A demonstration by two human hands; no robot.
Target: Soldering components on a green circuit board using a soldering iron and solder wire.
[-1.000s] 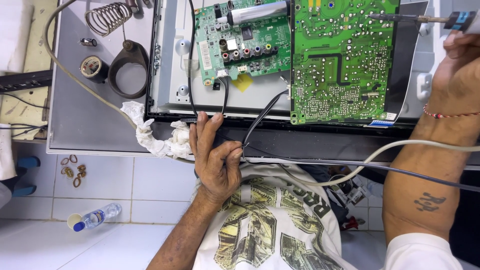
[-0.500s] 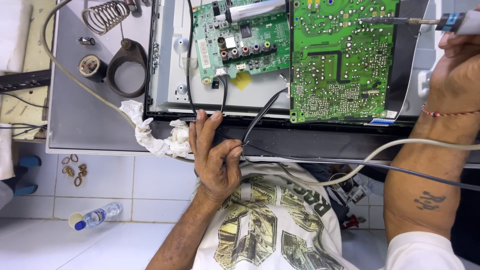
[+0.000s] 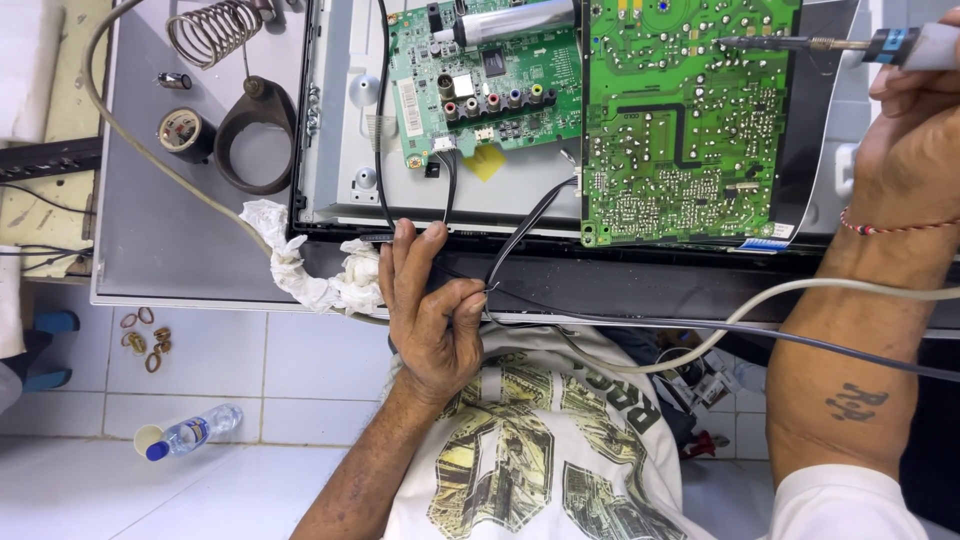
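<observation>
An opened flat-screen set lies on its face, with a large green circuit board (image 3: 690,130) and a smaller green board (image 3: 480,80) bared. My right hand (image 3: 915,130) grips a soldering iron (image 3: 900,45) with a blue-and-grey handle. Its thin tip (image 3: 725,42) hovers over the upper part of the large board. My left hand (image 3: 430,310) rests on the set's black lower frame (image 3: 640,270). Its thumb and forefinger pinch a thin wire (image 3: 490,287) beside black cables (image 3: 525,225) that run up to the boards.
A crumpled white rag (image 3: 300,265) lies left of my left hand. On the grey bench (image 3: 180,250) are a coiled-spring iron stand (image 3: 210,30), a black tape roll (image 3: 255,135) and a small round tin (image 3: 183,130). A water bottle (image 3: 190,435) and several rings (image 3: 145,340) lie on the tiled floor.
The soldering iron has shifted slightly down and left over the large board. My left hand has stayed in place on the frame.
</observation>
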